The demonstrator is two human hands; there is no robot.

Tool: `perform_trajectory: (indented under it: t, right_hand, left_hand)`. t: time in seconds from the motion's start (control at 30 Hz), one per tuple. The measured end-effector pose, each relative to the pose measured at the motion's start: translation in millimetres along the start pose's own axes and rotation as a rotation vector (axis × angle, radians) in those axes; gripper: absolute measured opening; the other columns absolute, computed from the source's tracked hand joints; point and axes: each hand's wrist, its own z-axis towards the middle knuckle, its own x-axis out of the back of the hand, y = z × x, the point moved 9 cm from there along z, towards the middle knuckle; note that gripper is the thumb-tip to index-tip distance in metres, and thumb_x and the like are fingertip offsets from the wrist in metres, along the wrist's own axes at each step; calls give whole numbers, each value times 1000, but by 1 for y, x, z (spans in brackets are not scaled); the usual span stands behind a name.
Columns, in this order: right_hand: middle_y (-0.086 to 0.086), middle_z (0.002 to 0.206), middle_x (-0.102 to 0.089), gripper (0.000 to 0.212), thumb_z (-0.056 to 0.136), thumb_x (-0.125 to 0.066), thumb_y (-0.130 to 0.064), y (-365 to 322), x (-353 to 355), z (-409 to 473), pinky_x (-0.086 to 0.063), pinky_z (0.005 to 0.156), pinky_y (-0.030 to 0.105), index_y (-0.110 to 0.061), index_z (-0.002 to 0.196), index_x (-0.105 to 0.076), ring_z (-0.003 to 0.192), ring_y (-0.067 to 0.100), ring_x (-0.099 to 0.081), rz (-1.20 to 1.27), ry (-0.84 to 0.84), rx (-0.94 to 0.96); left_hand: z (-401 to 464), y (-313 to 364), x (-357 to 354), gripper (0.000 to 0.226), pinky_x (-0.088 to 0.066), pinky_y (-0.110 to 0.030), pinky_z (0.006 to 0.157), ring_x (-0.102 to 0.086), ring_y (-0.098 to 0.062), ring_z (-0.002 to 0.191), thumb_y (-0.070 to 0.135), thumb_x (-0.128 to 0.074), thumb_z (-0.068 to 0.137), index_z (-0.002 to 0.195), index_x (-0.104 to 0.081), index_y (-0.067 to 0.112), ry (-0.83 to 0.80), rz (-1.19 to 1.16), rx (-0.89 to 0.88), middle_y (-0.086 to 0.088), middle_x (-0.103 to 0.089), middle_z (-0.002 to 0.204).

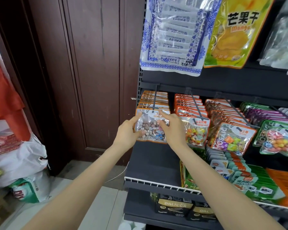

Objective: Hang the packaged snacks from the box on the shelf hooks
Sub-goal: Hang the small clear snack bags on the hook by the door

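Both hands, L [125, 132] & R [172, 128], pinch clear orange-edged stone-candy pouch [150, 126] at its sides. Keep pouch hole on grey wire hook [154, 101] above fingertips; slide back level.

Dark shelf [150, 165] carries a green carton [188, 180] of packets.
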Motion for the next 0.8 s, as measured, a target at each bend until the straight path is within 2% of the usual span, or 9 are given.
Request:
perform_trajectory:
  t: [0.1, 0.2, 0.3, 0.4, 0.5, 0.57, 0.63, 0.7, 0.8]
  right_hand:
    - [2, 118, -44, 49, 92, -58, -27, -1, -5, 0, -44, 78, 23, -24, 139, -44, 98, 9, -46, -149, -26, 12]
    - [5, 140, -31, 60, 86, -66, -32, -2, -12, 1, -46, 95, 30, -20, 140, -42, 126, 17, -38, -362, -5, 75]
    - [11, 148, -28, 63, 86, -67, -29, -6, -18, 4, -40, 103, 37, -15, 141, -40, 136, 26, -29, -502, 10, 117]
    - [12, 148, -29, 64, 86, -67, -23, -9, -22, 9, -38, 106, 38, -12, 141, -38, 137, 27, -28, -547, -12, 116]
    - [11, 148, -29, 65, 85, -67, -19, -12, -20, 13, -36, 106, 40, -12, 142, -37, 136, 26, -29, -561, -36, 111]
    - [9, 149, -27, 65, 86, -66, -21, -14, -18, 10, -33, 108, 37, -12, 143, -35, 138, 24, -26, -556, -57, 116]
    - [7, 149, -28, 59, 88, -63, -21, -19, -10, 1, -33, 109, 34, -13, 141, -38, 139, 22, -26, -506, -39, 136]
    - [4, 144, -36, 49, 91, -60, -20, -18, 2, -15, -39, 103, 29, -15, 137, -46, 133, 18, -34, -419, -26, 138]
    - [1, 123, -52, 32, 92, -56, -20, 2, 19, -48, -48, 87, 30, -18, 124, -57, 111, 16, -50, -266, -90, 72]
  left_hand:
    - [4, 3, 1, 70, -37, -22, 83, -45, -15, 85, 17, -64, 89, 147, -27, 32, 6, 89, 0, -4, -45, 97]
    - [11, 7, -2, 72, -35, -16, 80, -42, -13, 84, 13, -61, 91, 148, -21, 31, 7, 168, 3, -3, -35, 103]
    - [18, 6, -7, 71, -46, -25, 78, -48, -15, 82, 9, -57, 92, 149, -21, 31, 14, 266, 33, -5, -35, 115]
    - [21, 6, -11, 68, -47, -31, 72, -51, -21, 87, 11, -56, 93, 148, -24, 33, -8, 345, 54, -11, -34, 127]
    - [17, 13, -6, 59, -46, -36, 81, -47, -26, 109, 17, -57, 93, 144, -31, 31, 9, 422, 68, -10, -33, 132]
    - [10, 23, 1, 49, -44, -36, 87, -41, -25, 118, 21, -57, 92, 138, -40, 25, 95, 510, 16, -9, -33, 134]
    - [-2, 33, 3, 38, -42, -34, 88, -41, -23, 118, 23, -55, 93, 130, -48, 21, 189, 584, -65, -6, -37, 133]
    - [-16, 40, -2, 31, -39, -32, 85, -44, -22, 113, 23, -53, 93, 123, -52, 20, 225, 580, -124, -3, -43, 128]
    - [-41, 51, -31, 26, -39, -31, 77, -53, -23, 103, 21, -49, 93, 118, -56, 18, 139, 472, -199, -2, -55, 114]
